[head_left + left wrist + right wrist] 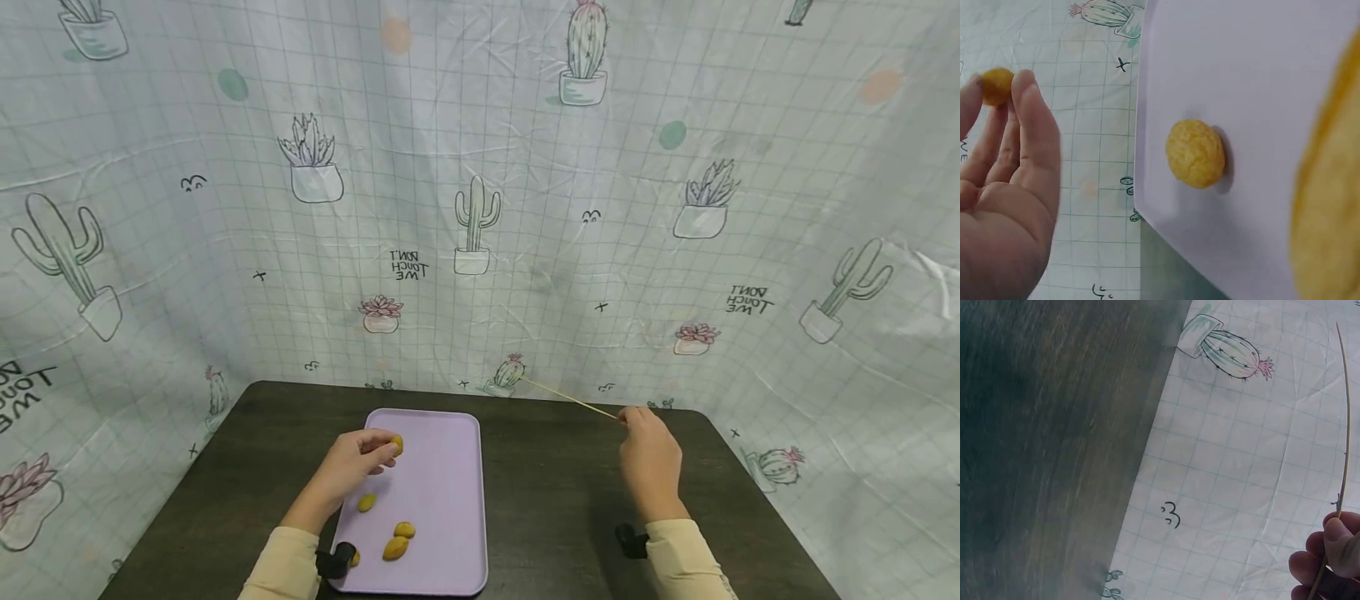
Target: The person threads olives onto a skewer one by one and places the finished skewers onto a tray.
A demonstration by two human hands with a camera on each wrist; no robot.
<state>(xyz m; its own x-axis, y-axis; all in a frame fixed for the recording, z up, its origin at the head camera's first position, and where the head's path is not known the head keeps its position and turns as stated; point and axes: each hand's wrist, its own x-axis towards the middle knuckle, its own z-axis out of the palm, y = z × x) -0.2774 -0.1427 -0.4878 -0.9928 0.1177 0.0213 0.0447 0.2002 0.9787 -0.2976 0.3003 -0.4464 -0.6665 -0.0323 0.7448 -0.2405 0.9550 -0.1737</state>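
Note:
Between thumb and fingertips, the left hand (348,467) pinches a small yellow ball-like piece (397,445), held over the upper left of a lilac tray (450,500). In the left wrist view that piece (997,86) shows between the fingertips of the left hand (1013,181). A thin pale stick (570,399) is gripped near one end by the right hand (651,458), its far end pointing up and left. The right wrist view shows the stick (1347,425) rising from the right hand (1335,553).
Several yellow pieces lie on the tray, among them a roundish one (367,502), a small one (404,529) and a longer one (395,547); another is partly hidden by the left wrist camera. A dark table (547,500) stands before a cactus-print curtain (420,167).

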